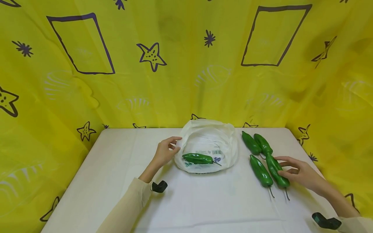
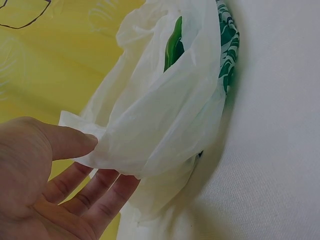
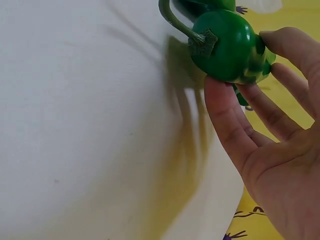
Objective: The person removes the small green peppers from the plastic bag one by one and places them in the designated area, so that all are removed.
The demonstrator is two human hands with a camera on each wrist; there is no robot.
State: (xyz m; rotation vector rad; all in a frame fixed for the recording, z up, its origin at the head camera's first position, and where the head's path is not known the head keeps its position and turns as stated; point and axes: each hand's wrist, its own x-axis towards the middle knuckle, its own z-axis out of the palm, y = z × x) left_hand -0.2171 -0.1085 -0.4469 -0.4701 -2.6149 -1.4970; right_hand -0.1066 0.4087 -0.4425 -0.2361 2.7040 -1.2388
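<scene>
A white translucent plastic bag lies with its mouth spread, and one green chili pepper rests inside it. My left hand pinches the bag's left rim; in the left wrist view the thumb lies on one side of the plastic and the fingers on the other. To the right of the bag, my right hand holds a long green pepper between thumb and fingers. Its stem and rounded end face the right wrist camera.
Beside the held pepper lie another green pepper and two more behind, one at the left and one near its tip. The white table is bounded by a yellow patterned curtain at the back and sides.
</scene>
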